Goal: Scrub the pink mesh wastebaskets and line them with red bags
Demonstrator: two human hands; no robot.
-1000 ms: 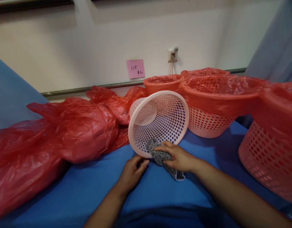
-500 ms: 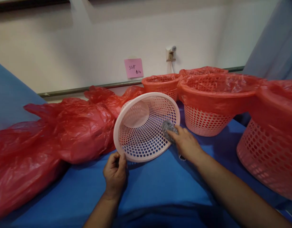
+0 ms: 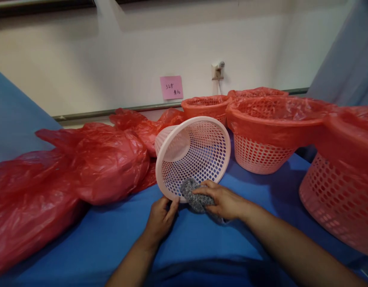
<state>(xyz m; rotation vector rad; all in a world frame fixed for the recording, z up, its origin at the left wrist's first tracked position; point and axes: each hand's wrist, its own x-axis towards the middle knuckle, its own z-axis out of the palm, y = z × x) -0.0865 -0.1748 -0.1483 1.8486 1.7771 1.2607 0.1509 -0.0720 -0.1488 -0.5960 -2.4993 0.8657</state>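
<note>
A pale pink plastic basket (image 3: 162,167) with a perforated wall lies tipped on its side, its mouth facing me. My left hand (image 3: 161,217) pinches the lower left of its rim between thumb and fingers. In my right hand (image 3: 222,199) is a grey speckled cloth (image 3: 195,195), bunched up and pressed against the lower rim, close to the left fingers. Part of the cloth hangs below the right palm, and the fingertips beneath it are hidden.
Stuffed red plastic bags (image 3: 109,167) lie on the left. On the right stand pink baskets lined with red bags, one in the middle (image 3: 258,155) and one nearer me (image 3: 336,199). Blue cloth (image 3: 195,243) covers the table. A pink note (image 3: 172,87) and a socket (image 3: 217,71) are on the wall.
My right hand has moved the cloth from the rim's right side down and left to its bottom. The basket and my left hand have shifted slightly right in view.
</note>
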